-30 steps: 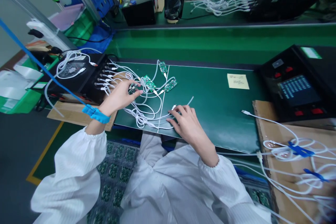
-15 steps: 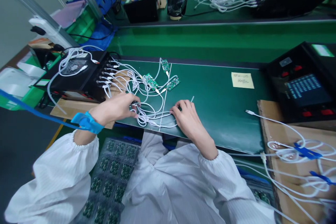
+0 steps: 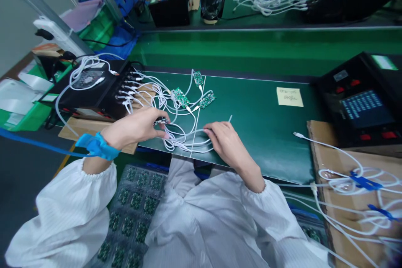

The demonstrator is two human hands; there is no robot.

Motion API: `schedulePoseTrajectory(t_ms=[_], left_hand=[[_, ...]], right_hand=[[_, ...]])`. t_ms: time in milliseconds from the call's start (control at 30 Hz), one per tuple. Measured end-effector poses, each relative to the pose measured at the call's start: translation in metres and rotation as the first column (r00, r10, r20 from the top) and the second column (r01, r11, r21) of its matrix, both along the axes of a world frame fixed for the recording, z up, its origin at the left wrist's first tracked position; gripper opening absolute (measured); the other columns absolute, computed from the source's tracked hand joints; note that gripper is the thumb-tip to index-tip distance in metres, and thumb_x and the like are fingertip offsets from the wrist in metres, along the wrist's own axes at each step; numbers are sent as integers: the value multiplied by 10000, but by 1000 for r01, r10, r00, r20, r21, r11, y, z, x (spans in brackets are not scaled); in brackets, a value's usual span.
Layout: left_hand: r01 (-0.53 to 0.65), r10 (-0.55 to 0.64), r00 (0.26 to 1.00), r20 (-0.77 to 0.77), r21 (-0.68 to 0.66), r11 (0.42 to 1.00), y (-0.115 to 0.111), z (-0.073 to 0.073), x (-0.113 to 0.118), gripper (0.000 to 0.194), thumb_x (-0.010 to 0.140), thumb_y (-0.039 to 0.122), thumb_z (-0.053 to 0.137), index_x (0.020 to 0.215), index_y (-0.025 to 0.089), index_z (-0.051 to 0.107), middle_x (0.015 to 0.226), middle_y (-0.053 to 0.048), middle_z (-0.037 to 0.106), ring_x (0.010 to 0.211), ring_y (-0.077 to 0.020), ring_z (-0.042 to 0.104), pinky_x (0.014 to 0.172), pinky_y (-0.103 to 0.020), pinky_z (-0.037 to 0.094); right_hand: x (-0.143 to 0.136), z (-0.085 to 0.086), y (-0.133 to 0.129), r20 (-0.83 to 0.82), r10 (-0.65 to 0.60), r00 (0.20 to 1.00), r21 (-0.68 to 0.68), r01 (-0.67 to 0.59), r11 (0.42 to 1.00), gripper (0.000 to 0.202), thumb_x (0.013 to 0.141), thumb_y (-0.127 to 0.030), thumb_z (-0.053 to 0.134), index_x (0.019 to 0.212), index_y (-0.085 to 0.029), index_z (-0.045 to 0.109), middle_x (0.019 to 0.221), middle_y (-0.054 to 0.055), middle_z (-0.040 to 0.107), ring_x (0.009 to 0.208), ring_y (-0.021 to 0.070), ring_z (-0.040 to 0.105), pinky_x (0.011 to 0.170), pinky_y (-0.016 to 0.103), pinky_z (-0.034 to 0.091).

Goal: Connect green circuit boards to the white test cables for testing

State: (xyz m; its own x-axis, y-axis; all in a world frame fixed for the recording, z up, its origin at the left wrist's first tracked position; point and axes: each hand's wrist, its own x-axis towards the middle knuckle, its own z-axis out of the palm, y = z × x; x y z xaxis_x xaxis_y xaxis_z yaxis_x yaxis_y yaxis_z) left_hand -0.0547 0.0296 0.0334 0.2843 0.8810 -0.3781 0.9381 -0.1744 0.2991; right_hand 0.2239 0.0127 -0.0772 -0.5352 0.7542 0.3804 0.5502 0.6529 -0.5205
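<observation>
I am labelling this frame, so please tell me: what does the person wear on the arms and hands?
Both hands are bare: left hand, right hand. Both arms are in loose white sleeves with fine stripes and gathered elastic cuffs. The left wrist carries a blue wrist strap, from which a blue cord runs off to the left.

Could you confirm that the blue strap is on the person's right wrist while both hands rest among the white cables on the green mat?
Not quite: the head view shows the blue strap on the left wrist, just behind the left hand, not the right. The rest holds: the left hand and the right hand both rest among the white cables on the green mat.
</observation>
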Motion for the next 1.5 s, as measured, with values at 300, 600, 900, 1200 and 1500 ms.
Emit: schedulePoseTrajectory(t_ms=[300, 600, 900, 1200, 1500], left_hand=[[299, -257, 933, 250, -148, 943, -12, -33, 73, 323, 865, 427, 762, 1105, 214, 727, 847, -12, 714, 736, -177, 601, 711, -270, 378], [203, -153, 910, 386, -92, 975, -1, 1, 50, 311, 934, 449, 653, 1087, 198, 753, 910, -19, 745, 719, -143, 600, 677, -250, 400], [123, -76, 947, 312, -135, 983, -11, 29, 40, 408, 912, 556, 670, 1158, 243, 760, 800, 14, 726, 575, -124, 519, 600, -256, 382], [302, -235, 911, 340, -158, 940, -12, -15, 80, 445, 987, 418, 586, 1372, 204, 649, 1281, -84, 724, 1050, -220, 687, 879, -284, 477], [218, -211, 955, 211, -13, 976, 13, -48, 112, 245, 980, 254, 516, 985, 178, 749, 773, -55, 710, 660, -185, 615, 675, -291, 411]], right_hand=[[-1, 16, -39, -279, -136, 951, -321, 42, 946, 150, 1052, -297, 560, 1095, -200, 666, 996, 50, 718, 844, 165, 694, 764, 285, 531], [38, -16, -42, -231, -350, 908, -210, 305, 929, 571, 947, -387, 720, 1457, -218, 528, 1207, 132, 608, 968, 228, 647, 865, 403, 592], [10, -32, -40, 64, -153, 986, -26, 155, 988, 210, 1000, -309, 623, 1074, -187, 776, 1217, 171, 585, 863, 218, 628, 783, 414, 603], [18, -27, 0, -119, -327, 938, -214, 297, 931, 289, 998, -357, 585, 1165, -168, 726, 1298, 183, 554, 912, 226, 698, 819, 421, 623], [29, -16, 13, -141, -510, 848, -452, 403, 795, 180, 989, -335, 586, 948, -189, 682, 847, 64, 737, 745, 208, 708, 751, 338, 544]])
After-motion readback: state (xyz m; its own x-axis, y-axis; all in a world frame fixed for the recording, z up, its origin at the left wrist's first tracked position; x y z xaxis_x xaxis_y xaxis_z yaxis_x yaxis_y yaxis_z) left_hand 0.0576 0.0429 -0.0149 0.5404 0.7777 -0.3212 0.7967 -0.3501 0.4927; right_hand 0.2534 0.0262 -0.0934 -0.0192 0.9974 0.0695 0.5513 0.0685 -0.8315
